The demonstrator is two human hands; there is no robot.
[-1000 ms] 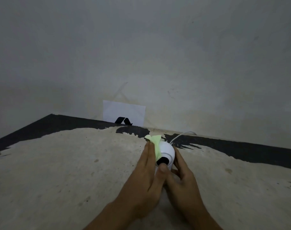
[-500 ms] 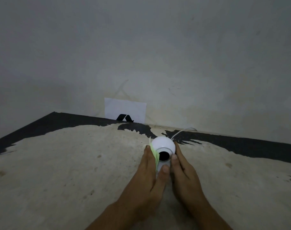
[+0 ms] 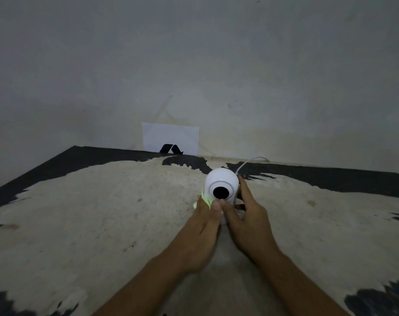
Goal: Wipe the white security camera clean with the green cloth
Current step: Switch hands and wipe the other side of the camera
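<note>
The white security camera (image 3: 221, 179) stands upright on the worn table (image 3: 102, 213), its round black lens facing me. My left hand (image 3: 200, 233) presses the green cloth (image 3: 204, 200) against the camera's lower left side; only a small folded edge of the cloth shows past my fingers. My right hand (image 3: 246, 215) grips the camera's right side and base. A thin white cable (image 3: 248, 161) runs from the back of the camera toward the wall.
A white card with a black logo (image 3: 170, 139) leans against the grey wall at the table's back edge. The table's far edge and corners show dark patches. Bare worn surface lies to the left and right of my hands.
The green cloth has slid from the camera's top down its left side to the lower left. The white dome is now uncovered, and the lens faces me more squarely.
</note>
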